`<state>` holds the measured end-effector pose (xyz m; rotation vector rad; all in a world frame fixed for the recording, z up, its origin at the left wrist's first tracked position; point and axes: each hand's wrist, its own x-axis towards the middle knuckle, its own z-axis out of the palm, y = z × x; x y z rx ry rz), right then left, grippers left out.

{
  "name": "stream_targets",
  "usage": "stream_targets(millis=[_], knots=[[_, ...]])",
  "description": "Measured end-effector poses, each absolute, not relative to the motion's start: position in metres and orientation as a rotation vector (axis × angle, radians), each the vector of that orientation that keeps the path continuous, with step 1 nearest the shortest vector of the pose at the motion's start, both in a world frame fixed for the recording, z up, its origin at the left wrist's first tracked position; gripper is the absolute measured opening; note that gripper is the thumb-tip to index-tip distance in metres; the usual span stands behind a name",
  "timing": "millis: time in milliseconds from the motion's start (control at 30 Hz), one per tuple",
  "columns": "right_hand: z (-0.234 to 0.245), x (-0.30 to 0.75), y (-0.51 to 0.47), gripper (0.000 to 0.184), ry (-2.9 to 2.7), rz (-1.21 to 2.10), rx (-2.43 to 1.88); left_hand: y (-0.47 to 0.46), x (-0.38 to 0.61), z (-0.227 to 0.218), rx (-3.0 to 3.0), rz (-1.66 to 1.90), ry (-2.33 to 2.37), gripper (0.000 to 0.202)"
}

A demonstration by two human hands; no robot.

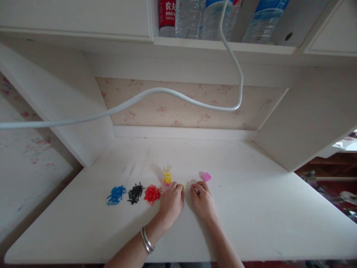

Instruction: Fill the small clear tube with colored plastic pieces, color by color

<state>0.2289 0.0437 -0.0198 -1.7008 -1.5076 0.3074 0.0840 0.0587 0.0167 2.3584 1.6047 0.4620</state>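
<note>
My left hand [172,199] is closed in a pinch, with a thin yellow rubber band [183,186] showing at its fingertips. Just beyond it stands a small clear jar [167,174], uncapped, with yellow and some pink in the lower part. My right hand [201,198] is a short way to the right, thumb and fingers drawn together; whatever they pinch, if anything, is too small to make out. Beyond the right fingers lies a pink cap [206,176]. Left of my left hand are loose piles of small bands: red [152,194], black [135,193] and blue [116,195].
A white desk [251,208] carries everything, with side panels left and right. Across the view in front hangs a white cable [167,90]. Overhead, a shelf [223,44] holds several plastic bottles [188,18].
</note>
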Motion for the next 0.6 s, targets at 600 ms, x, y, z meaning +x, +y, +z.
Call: stream_targets(millis=[600], knots=[[-0.024,0.228,0.044,0.027,-1.372,0.41,-1.641,0.069,0.037,0.081,2.166,1.219,1.478,0.023]])
